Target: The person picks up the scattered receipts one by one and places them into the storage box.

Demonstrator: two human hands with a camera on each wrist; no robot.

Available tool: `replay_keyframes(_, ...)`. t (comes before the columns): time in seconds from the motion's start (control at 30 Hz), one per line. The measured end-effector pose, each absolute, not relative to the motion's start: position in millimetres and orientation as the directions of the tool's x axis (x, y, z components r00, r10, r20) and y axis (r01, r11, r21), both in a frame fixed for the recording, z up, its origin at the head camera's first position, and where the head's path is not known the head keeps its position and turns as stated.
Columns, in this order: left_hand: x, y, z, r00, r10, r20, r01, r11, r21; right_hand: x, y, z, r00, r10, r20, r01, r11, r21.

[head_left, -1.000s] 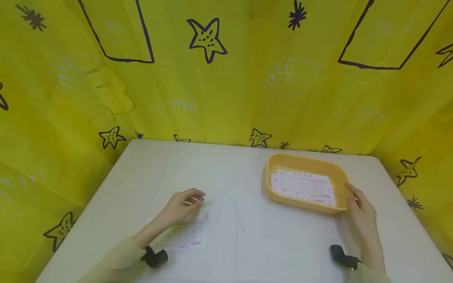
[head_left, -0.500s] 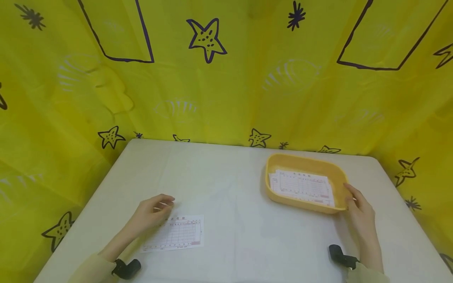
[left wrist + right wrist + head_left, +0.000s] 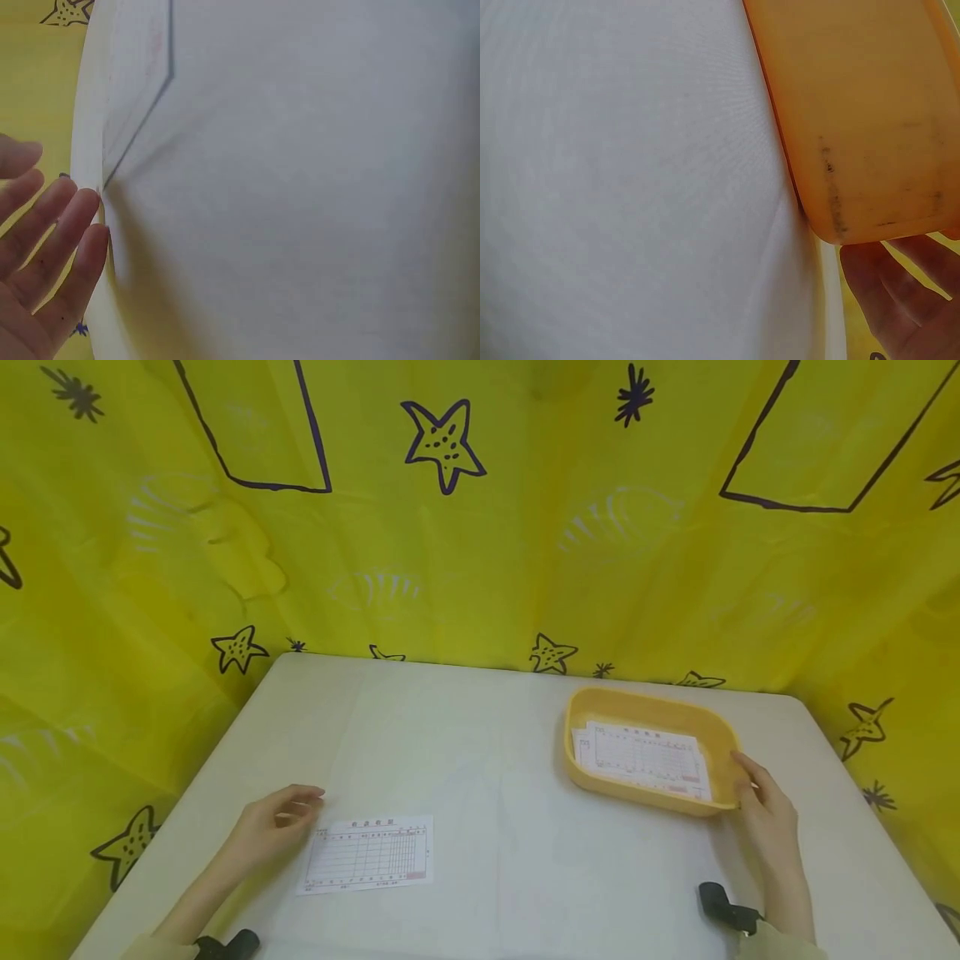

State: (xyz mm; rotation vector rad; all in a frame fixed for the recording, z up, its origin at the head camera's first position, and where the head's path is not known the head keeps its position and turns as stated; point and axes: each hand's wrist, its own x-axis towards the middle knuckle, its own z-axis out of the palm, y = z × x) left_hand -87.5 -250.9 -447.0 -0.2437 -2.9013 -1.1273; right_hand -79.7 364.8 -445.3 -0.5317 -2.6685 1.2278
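A printed receipt slip (image 3: 367,857) with a ruled grid lies on the white table at the front left. Beside its left edge my left hand (image 3: 273,827) hovers with loosely bent fingers, holding nothing. In the left wrist view, those fingers (image 3: 86,217) appear near a corner of the slip (image 3: 135,90). At the right stands a yellow plastic basket (image 3: 637,791) with several similar slips (image 3: 645,752) stacked inside. My right hand (image 3: 768,814) holds the basket's right end at the rim. The right wrist view shows the basket's outer wall (image 3: 862,120) hiding the fingertips.
The white table (image 3: 450,735) ends at a yellow curtain (image 3: 495,552) printed with starfish, behind it and at both sides. Black wrist cameras sit on the left wrist (image 3: 228,946) and the right wrist (image 3: 727,910).
My left hand has drawn back to the left and toward the front, off the slip it partly covered, so the slip shows whole. The right hand and the basket stay put.
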Motion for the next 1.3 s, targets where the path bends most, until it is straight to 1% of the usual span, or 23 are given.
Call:
replay_keyframes(0.17,-74.8,-253.0,-447.6,-0.985,0.161,0.059,0.159,0.729,0.665,-79.7,364.6,-444.9,-0.925,0.378,0.018,0.236,0.613,-0.754)
replay_keyframes(0.3,-67.6,-251.3,-449.0,-0.983,0.181,0.043,0.169,0.771,0.614,-79.1,364.1,-444.9,-0.924,0.382,0.012,0.241,0.605,-0.759)
replay_keyframes(0.47,-64.7,-249.1,-455.2,-0.965,0.239,0.110,0.261,0.806,0.531,-78.3,364.4,-444.5,-0.923,0.386,-0.006,0.257,0.604,-0.755)
replay_keyframes(0.6,-63.7,-248.4,-458.3,-0.954,0.266,0.138,0.298,0.808,0.508,-79.4,365.1,-445.3,-0.924,0.383,-0.002,0.254,0.607,-0.753)
replay_keyframes(0.83,-65.6,-248.8,-456.4,-0.949,0.278,0.148,0.314,0.795,0.519,-80.5,364.5,-444.6,-0.932,0.363,-0.014,0.246,0.603,-0.759)
replay_keyframes(1.13,-69.8,-247.3,-453.4,-0.961,0.268,0.062,0.256,0.784,0.565,-80.0,364.0,-442.9,-0.928,0.370,-0.042,0.271,0.593,-0.758)
replay_keyframes(1.3,-70.8,-247.3,-453.7,-0.957,0.283,0.064,0.265,0.760,0.593,-80.6,363.7,-442.5,-0.926,0.375,-0.050,0.280,0.589,-0.758)
